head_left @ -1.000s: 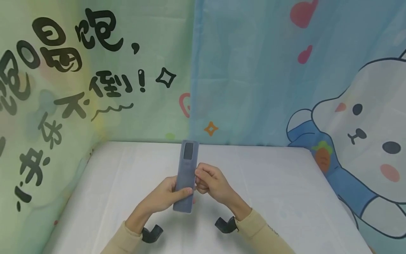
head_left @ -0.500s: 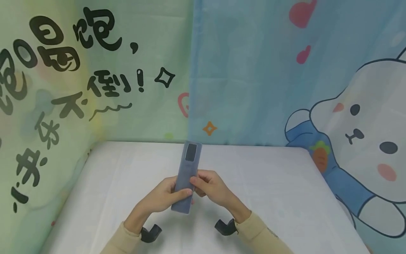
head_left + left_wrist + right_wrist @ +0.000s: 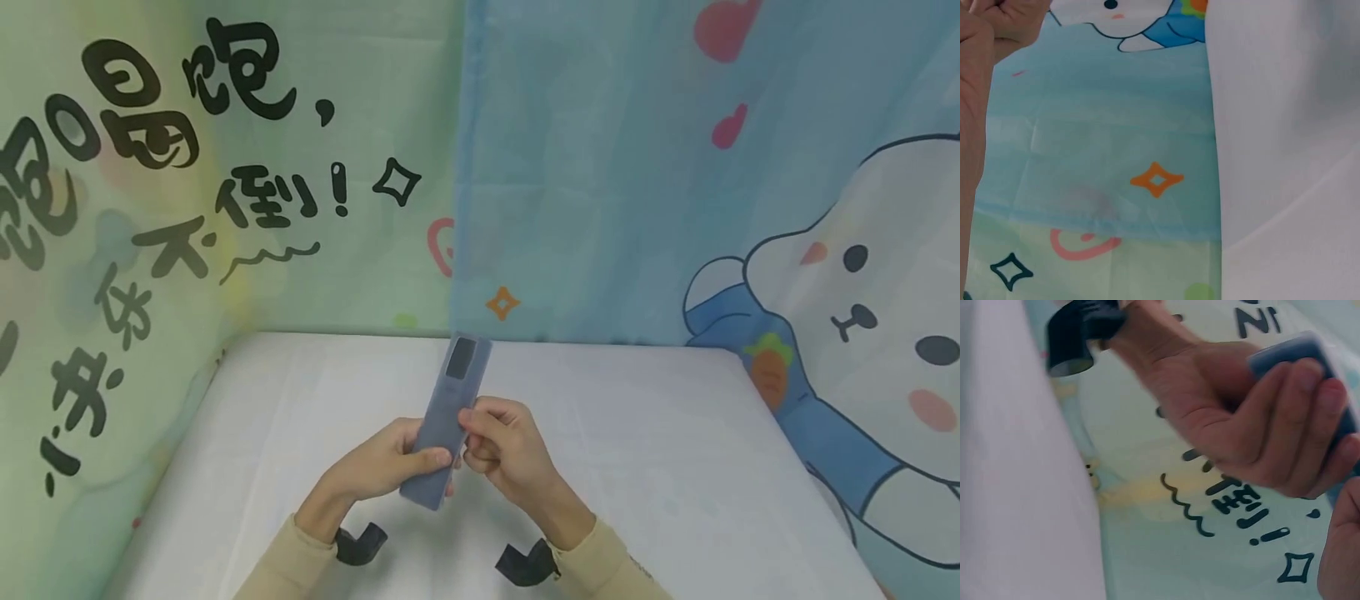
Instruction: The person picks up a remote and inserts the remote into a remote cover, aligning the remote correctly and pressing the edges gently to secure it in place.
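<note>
A long, slim blue-grey case with a dark rectangular window near its top is held above the table, its upper end leaning right. My left hand grips the lower part, thumb across the front and fingers behind. At the right edge, my right hand pinches the case between thumb and curled fingers. From the right wrist view, the left hand has its fingers wrapped round the case, while a little of the right hand shows at the side. The left wrist view does not show the case.
Both hands are over a white-covered table. Behind it hangs a backdrop printed with characters, stars and a cartoon animal. A black wrist mount sits under the left wrist and another black mount under the right.
The case's top has tipped further right. My right thumb moved down onto the front, then back toward the edge, and the right wrist has dropped slightly. The left hand keeps its grip.
</note>
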The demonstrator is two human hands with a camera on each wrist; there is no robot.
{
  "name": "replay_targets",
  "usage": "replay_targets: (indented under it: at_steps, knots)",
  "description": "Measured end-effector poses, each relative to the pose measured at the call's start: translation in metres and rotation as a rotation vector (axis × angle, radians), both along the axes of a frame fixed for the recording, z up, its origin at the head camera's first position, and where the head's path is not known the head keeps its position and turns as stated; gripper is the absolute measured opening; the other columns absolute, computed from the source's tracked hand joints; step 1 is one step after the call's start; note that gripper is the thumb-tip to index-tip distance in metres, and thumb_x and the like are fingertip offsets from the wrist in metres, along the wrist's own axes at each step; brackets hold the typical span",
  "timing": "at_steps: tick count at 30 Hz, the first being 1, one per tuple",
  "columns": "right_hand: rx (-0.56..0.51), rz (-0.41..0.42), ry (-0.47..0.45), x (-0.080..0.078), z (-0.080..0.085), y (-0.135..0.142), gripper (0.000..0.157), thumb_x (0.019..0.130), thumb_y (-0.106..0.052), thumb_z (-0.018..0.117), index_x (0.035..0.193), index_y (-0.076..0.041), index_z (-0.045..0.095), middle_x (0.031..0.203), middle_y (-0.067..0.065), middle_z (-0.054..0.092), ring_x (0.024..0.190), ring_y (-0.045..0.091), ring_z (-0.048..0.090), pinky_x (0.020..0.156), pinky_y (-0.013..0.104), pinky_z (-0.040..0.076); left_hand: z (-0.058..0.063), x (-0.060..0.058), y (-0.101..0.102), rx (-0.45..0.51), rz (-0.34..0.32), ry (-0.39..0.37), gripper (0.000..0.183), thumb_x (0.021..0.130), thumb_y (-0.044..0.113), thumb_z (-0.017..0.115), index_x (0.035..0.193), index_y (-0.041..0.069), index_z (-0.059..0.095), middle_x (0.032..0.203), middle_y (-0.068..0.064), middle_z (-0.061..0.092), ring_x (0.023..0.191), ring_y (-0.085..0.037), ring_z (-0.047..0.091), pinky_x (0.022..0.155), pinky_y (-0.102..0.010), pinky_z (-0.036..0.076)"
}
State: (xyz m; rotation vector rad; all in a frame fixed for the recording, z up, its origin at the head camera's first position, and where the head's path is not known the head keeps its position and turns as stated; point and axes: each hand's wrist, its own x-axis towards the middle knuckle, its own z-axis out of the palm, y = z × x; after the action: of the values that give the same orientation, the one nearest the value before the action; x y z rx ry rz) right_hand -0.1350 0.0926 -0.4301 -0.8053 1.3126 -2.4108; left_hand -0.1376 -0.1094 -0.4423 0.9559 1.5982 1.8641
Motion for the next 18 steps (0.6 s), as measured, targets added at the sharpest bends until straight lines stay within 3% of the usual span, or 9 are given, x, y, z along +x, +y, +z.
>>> replay_targets:
  at_steps: [3, 5, 8, 13, 15, 18]
  knots:
    - [-0.016, -0.027, -0.069, 0.002, 0.004, 0.000, 0.033, 0.098, 0.002, 0.052, 0.066, -0.005, 0.052, 0.050, -0.003, 0.025, 0.045, 0.010, 0.012, 0.042, 0.027, 0.011, -0.001, 0.002, 0.001, -0.016, 0.007, -0.044, 0.043, 0.104, 0.028, 0.058, 0.108, -0.015, 0.055, 0.084, -0.005, 0.069, 0.075, -0.016, 0.068, 0.069, -0.031, 0.056]
    - [-0.002, -0.021, -0.058, 0.002, 0.006, 0.003, 0.033, 0.099, 0.002, 0.051, 0.067, -0.005, 0.051, 0.051, -0.002, 0.027, 0.045, 0.011, 0.013, 0.043, 0.027, 0.012, -0.003, 0.003, 0.003, -0.025, 0.015, -0.055, 0.040, 0.104, 0.025, 0.057, 0.109, -0.014, 0.055, 0.085, -0.005, 0.069, 0.077, -0.017, 0.069, 0.070, -0.032, 0.056]
    - [0.104, -0.015, 0.070, 0.001, 0.006, 0.009, 0.032, 0.101, 0.002, 0.049, 0.070, -0.003, 0.048, 0.054, 0.001, 0.029, 0.046, 0.014, 0.016, 0.042, 0.030, 0.016, -0.006, 0.005, 0.005, -0.030, 0.025, -0.022, 0.037, 0.105, 0.021, 0.056, 0.112, -0.015, 0.055, 0.088, -0.008, 0.070, 0.080, -0.017, 0.069, 0.073, -0.034, 0.057]
    - [0.400, -0.101, 0.332, -0.008, 0.007, 0.021, 0.032, 0.104, -0.005, 0.053, 0.072, -0.005, 0.048, 0.056, 0.004, 0.034, 0.048, 0.015, 0.029, 0.043, 0.030, 0.026, -0.007, 0.006, 0.012, -0.027, 0.115, 0.099, 0.032, 0.104, 0.018, 0.056, 0.116, -0.012, 0.056, 0.092, -0.020, 0.069, 0.083, -0.019, 0.070, 0.075, -0.039, 0.058]
    - [0.469, -0.137, 0.354, -0.013, 0.009, 0.026, 0.031, 0.104, -0.008, 0.053, 0.074, -0.006, 0.049, 0.057, 0.003, 0.037, 0.050, 0.012, 0.033, 0.044, 0.030, 0.029, -0.007, 0.007, 0.016, -0.036, 0.138, 0.106, 0.031, 0.104, 0.018, 0.057, 0.117, -0.010, 0.057, 0.094, -0.024, 0.068, 0.084, -0.020, 0.070, 0.076, -0.039, 0.058]
    - [0.472, -0.182, 0.348, -0.020, 0.012, 0.032, 0.029, 0.105, -0.013, 0.052, 0.078, -0.003, 0.050, 0.060, 0.000, 0.038, 0.052, 0.010, 0.032, 0.046, 0.028, 0.028, -0.006, 0.008, 0.022, -0.044, 0.131, 0.077, 0.030, 0.104, 0.018, 0.058, 0.117, -0.009, 0.057, 0.096, -0.026, 0.067, 0.086, -0.022, 0.071, 0.077, -0.040, 0.058]
